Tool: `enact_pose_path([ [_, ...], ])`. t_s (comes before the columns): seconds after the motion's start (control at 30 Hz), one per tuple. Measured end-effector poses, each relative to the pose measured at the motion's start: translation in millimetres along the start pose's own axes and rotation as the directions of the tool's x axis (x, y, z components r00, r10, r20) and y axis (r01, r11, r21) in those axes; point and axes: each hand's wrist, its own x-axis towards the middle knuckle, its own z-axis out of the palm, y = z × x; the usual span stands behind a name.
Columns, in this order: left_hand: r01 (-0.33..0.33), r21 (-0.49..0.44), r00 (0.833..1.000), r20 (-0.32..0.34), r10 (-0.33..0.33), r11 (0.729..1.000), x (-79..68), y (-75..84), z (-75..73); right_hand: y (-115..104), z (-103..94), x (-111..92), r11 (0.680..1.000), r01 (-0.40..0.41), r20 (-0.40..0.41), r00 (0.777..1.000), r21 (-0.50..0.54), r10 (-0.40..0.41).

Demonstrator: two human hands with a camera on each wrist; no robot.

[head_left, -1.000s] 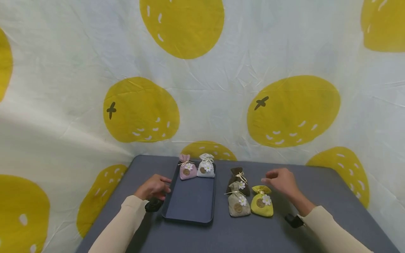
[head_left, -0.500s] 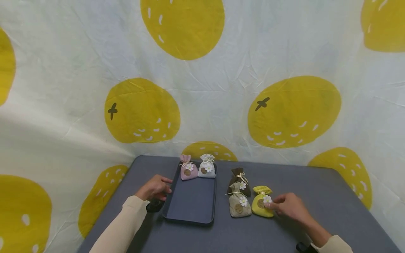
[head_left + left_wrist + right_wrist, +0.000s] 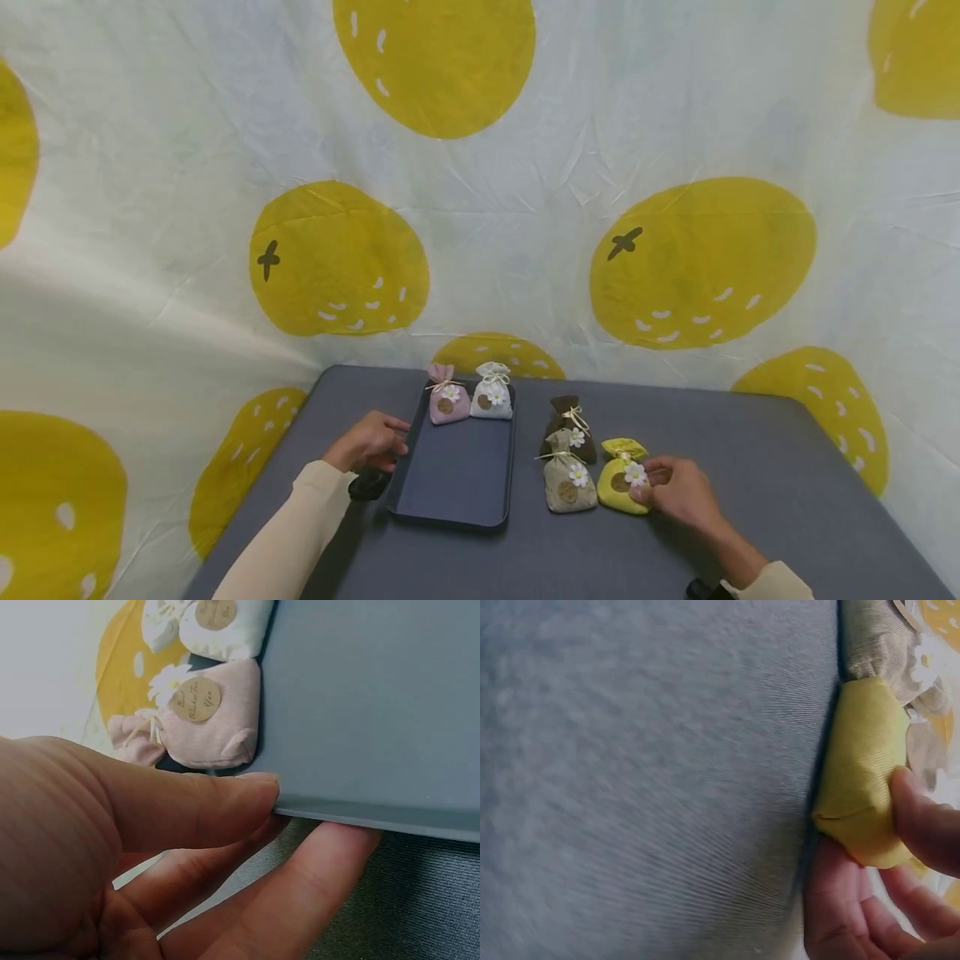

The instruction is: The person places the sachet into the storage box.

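My left hand (image 3: 369, 442) holds the left rim of a dark grey tray (image 3: 450, 479), its thumb (image 3: 236, 799) on the edge and fingers against the outer side. A pink drawstring pouch (image 3: 448, 407) and a white one (image 3: 492, 402) lie side by side at the tray's far end. Right of the tray, my right hand (image 3: 684, 493) grips the right side of a yellow pouch (image 3: 862, 769), which lies on the table. The thumb (image 3: 922, 817) presses on top while fingers sit at its lower side. A beige pouch (image 3: 568, 487) lies just left of it.
A dark brown pouch (image 3: 562, 421) lies behind the beige one, partly covered by it. The grey table (image 3: 570, 558) reaches back to a white cloth (image 3: 510, 275) printed with large yellow fruit.
My right hand has come down from above and beside the yellow pouch to its right side and taken hold of it. The left hand stays at the tray's rim.
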Motion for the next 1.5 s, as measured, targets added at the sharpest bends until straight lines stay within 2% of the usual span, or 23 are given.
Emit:
enact_pose_path([
  [0.33,0.005,0.012,1.000,0.009,-0.005,1.000,-1.0,1.4,0.6,3.7,4.1,-4.5,0.997,-0.027,-0.071,0.997,0.072,0.032],
  [0.5,-0.003,0.020,1.000,-0.003,0.003,1.000,-2.0,0.4,0.8,-0.5,3.2,-8.6,0.990,-0.020,-0.097,0.995,0.140,0.034],
  [0.73,-0.014,0.021,1.000,-0.007,0.014,1.000,-5.0,0.4,-3.5,-10.2,-2.0,-10.0,0.984,0.004,-0.106,0.994,0.176,0.015],
  [0.93,-0.008,0.028,1.000,-0.011,0.009,1.000,-3.2,0.1,-0.7,-17.0,-5.9,-12.4,0.975,-0.004,-0.106,0.994,0.222,0.029],
  [1.5,-0.030,0.022,1.000,-0.006,0.030,0.999,-4.2,-0.8,0.7,-52.8,-9.6,-11.9,0.966,0.121,-0.146,0.985,0.228,-0.089],
])
